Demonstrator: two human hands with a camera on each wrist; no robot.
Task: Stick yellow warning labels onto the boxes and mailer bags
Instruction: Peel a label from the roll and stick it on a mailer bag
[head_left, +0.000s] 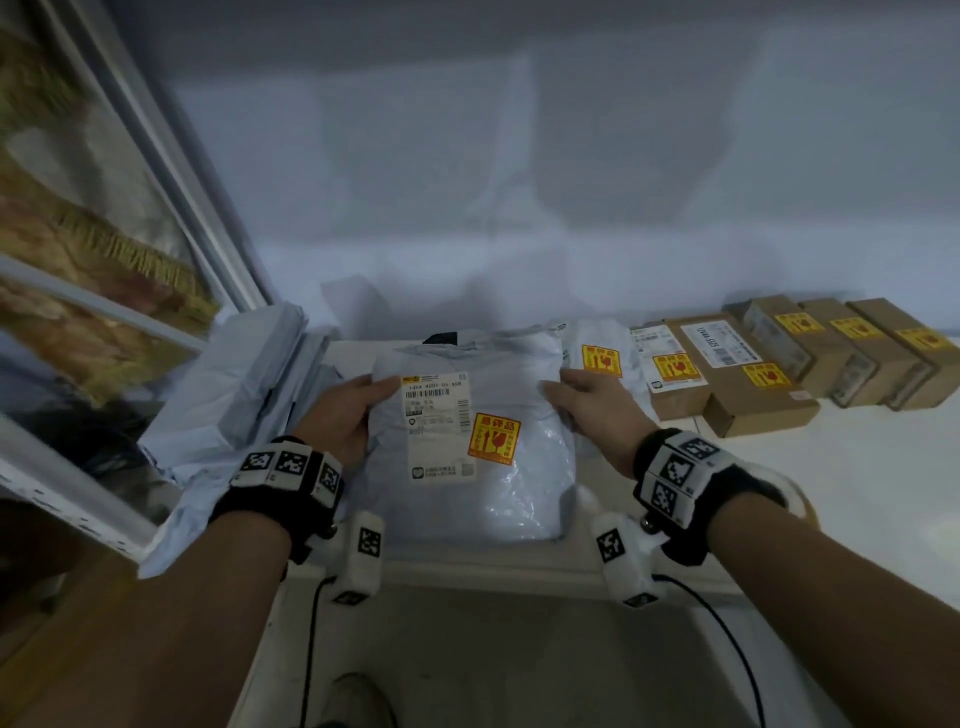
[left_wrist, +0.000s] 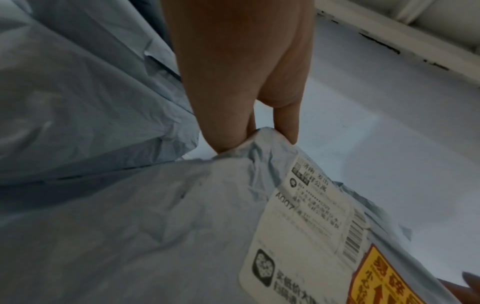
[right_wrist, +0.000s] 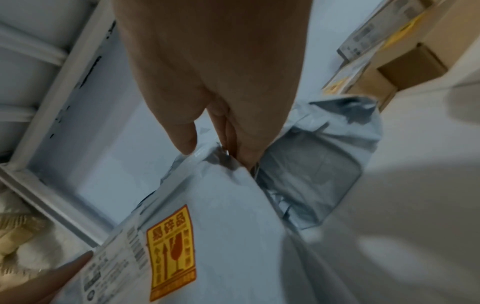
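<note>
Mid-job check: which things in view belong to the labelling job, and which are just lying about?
Part of the job:
- grey mailer bag, gripped by left hand and right hand, yellow warning label already on
- pile of grey mailers on the left
- labelled small mailer
- labelled cardboard boxes

Just lying about:
- framed picture
- black cables

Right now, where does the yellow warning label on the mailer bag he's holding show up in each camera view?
Head: the yellow warning label sits centre frame on the mailer bag, overlapping the right edge of the white shipping label, between both hands.
Left wrist: bottom right corner, partly cut off.
Right wrist: lower centre-left, fully visible.
Shared landmark: the white shipping label beside it shows in all three views.
</note>
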